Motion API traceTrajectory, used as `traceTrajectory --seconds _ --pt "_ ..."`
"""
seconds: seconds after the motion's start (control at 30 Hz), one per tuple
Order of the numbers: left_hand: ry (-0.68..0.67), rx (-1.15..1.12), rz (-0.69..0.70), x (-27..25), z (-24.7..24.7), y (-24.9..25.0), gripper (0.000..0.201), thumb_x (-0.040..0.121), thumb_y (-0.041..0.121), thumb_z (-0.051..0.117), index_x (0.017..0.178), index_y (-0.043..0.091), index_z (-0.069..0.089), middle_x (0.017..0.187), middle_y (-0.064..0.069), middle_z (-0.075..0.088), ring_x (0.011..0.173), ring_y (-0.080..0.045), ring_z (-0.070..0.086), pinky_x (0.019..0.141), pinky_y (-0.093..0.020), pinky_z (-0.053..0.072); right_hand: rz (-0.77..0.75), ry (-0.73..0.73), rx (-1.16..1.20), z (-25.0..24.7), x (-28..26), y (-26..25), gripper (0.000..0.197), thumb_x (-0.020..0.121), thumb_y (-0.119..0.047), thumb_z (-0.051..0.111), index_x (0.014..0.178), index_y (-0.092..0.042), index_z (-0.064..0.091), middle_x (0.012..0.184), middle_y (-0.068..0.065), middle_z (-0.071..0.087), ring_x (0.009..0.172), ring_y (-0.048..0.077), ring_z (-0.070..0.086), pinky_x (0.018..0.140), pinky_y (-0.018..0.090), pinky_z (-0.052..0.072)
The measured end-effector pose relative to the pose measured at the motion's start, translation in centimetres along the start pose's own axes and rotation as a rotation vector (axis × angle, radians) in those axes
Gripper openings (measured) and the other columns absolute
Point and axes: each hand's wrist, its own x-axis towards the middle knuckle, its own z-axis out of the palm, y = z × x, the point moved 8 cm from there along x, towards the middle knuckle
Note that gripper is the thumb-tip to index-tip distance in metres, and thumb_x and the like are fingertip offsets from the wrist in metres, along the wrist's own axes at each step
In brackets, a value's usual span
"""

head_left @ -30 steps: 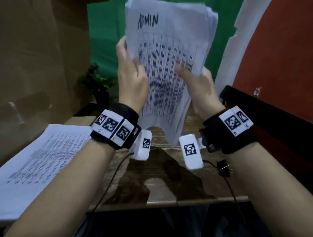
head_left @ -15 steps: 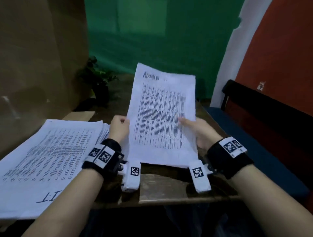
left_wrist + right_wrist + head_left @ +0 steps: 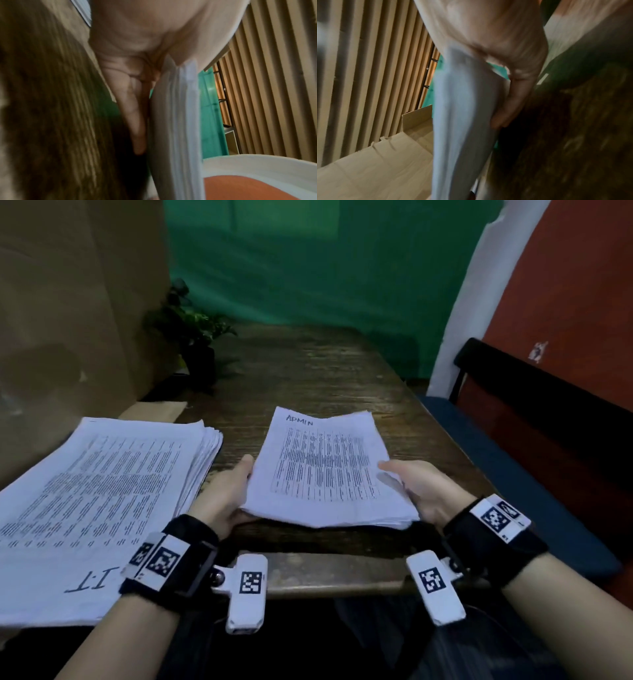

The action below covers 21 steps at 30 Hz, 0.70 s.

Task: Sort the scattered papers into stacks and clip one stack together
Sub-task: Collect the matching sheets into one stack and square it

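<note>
A stack of printed sheets headed ADMIN (image 3: pixel 325 470) lies almost flat, just above the wooden table (image 3: pixel 308 371), held at both side edges. My left hand (image 3: pixel 227 494) grips its left edge, thumb on top and fingers (image 3: pixel 135 121) underneath against the ADMIN stack (image 3: pixel 178 121). My right hand (image 3: pixel 416 491) grips the right edge the same way, fingers (image 3: pixel 506 108) under the ADMIN stack (image 3: pixel 458 121). A thicker stack marked I.T (image 3: pixel 102 501) rests on the table's left side. No clip shows in any view.
A small potted plant (image 3: pixel 191 337) stands at the table's far left, against a brown cardboard wall (image 3: pixel 68 302). A dark blue bench (image 3: pixel 513 467) runs along the right, below a red wall. The table's front edge (image 3: pixel 325 577) is just beyond my wrists.
The ADMIN stack came down from upright at face height to nearly flat over the table, both hands lowering with it and keeping their grip.
</note>
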Motion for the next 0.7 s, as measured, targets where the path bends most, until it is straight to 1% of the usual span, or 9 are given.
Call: traceTrajectory --seconds 0.1,0.17,0.23,0.33,0.47,0.57,0.63,0.67,0.7 --pt "-0.142 0.015 -0.012 -0.8 1.6 -0.6 0.049 0.100 0.051 0.028 0.097 0.021 0.066 0.085 -0.002 0.077 0.076 -0.016 0.072 0.064 -0.035 0.059 0.067 -0.096 -0.066 1.1 -0.2 1.1 0.024 0.097 -0.010 0.056 0.117 0.000 0.063 0.103 0.015 0.074 0.084 0.027 0.073 0.074 0.038 0.060" --pt "-0.167 0.009 -0.018 -1.1 2.2 -0.8 0.050 0.100 0.054 0.026 0.098 0.024 0.066 0.094 -0.004 0.076 0.081 -0.020 0.072 0.068 -0.034 0.058 0.056 -0.051 -0.077 0.9 0.0 1.5 0.025 0.094 -0.003 0.057 0.117 0.005 0.062 0.102 0.017 0.073 0.082 0.028 0.072 0.072 0.037 0.060" --pt "-0.116 -0.011 0.013 -0.9 1.5 -0.7 0.041 0.102 0.042 0.033 0.094 0.019 0.066 0.095 -0.004 0.075 0.081 -0.021 0.069 0.072 -0.034 0.055 0.008 0.008 -0.154 -0.2 0.6 1.1 0.027 0.092 0.007 0.052 0.118 0.010 0.060 0.098 0.017 0.072 0.080 0.029 0.070 0.073 0.038 0.057" --pt "-0.118 0.110 0.068 -0.2 1.0 0.1 0.030 0.103 0.020 0.040 0.103 0.005 0.065 0.107 -0.012 0.071 0.081 -0.019 0.069 0.071 -0.031 0.053 -0.032 -0.102 -0.293 0.5 0.4 0.4 0.036 0.095 0.011 0.043 0.124 -0.003 0.058 0.112 0.011 0.071 0.099 0.028 0.069 0.089 0.042 0.055" --pt "-0.092 0.128 0.120 0.9 0.3 1.8 0.043 0.100 0.041 0.044 0.117 0.005 0.060 0.113 -0.010 0.069 0.098 -0.026 0.068 0.094 -0.042 0.050 -0.143 -0.171 -0.178 1.3 -1.0 -2.1 0.038 0.099 0.004 0.044 0.128 -0.019 0.050 0.115 0.002 0.069 0.097 0.018 0.071 0.078 0.034 0.059" --pt "0.075 -0.016 0.434 -0.1 -0.2 6.1 0.035 0.103 0.038 0.035 0.117 0.012 0.053 0.109 -0.002 0.064 0.101 -0.021 0.064 0.094 -0.041 0.050 -0.312 -0.168 -0.114 1.3 -1.9 -5.4 0.047 0.096 0.001 0.052 0.137 -0.020 0.044 0.127 0.006 0.064 0.105 0.020 0.069 0.080 0.038 0.058" --pt "0.287 -0.061 0.769 -3.3 -0.6 9.6 0.024 0.104 0.032 0.034 0.104 0.013 0.048 0.089 0.010 0.057 0.084 0.004 0.058 0.084 -0.020 0.047 -0.477 -0.131 -0.163 1.7 -3.1 -7.8 0.051 0.093 -0.002 0.057 0.138 -0.020 0.041 0.127 0.004 0.063 0.103 0.017 0.070 0.078 0.034 0.057" --pt "0.371 -0.036 0.915 -5.1 -0.5 11.2 0.018 0.104 0.028 0.034 0.099 0.015 0.046 0.080 0.017 0.052 0.073 0.011 0.052 0.073 -0.010 0.041 -0.546 -0.121 -0.181 2.1 -3.6 -8.9 0.051 0.093 -0.004 0.058 0.138 -0.021 0.040 0.125 0.002 0.063 0.100 0.016 0.070 0.076 0.032 0.058" --pt "0.427 -0.006 1.030 -6.6 -0.4 12.4 0.014 0.104 0.024 0.034 0.096 0.017 0.043 0.074 0.020 0.051 0.065 0.012 0.048 0.064 -0.006 0.036 -0.606 -0.119 -0.186 2.6 -4.3 -10.0 0.051 0.094 -0.008 0.060 0.138 -0.023 0.039 0.125 0.001 0.063 0.099 0.016 0.070 0.075 0.032 0.058"
